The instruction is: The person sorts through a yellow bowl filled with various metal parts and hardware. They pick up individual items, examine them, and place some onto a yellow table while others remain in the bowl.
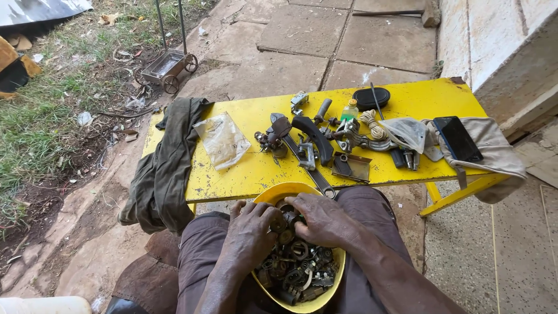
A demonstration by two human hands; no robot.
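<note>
A yellow bowl [273, 195] rests on my lap, filled with several dark nuts, washers and small metal parts [299, 264]. My left hand [251, 232] lies palm down on the left side of the pile, fingers curled into the parts. Beside it, my right hand [323, 218] covers the upper right of the pile, its fingers dug in among the pieces. Whether either hand has gripped a single part is hidden under the fingers.
A yellow table [244, 171] stands in front, carrying a spanner [317, 177], metal parts, a clear plastic bag [222, 139], a small bottle [350, 109], a black lid [372, 97] and a phone [457, 138] on beige cloth. A green cloth [165, 166] hangs off its left end. A small cart [168, 65] stands beyond.
</note>
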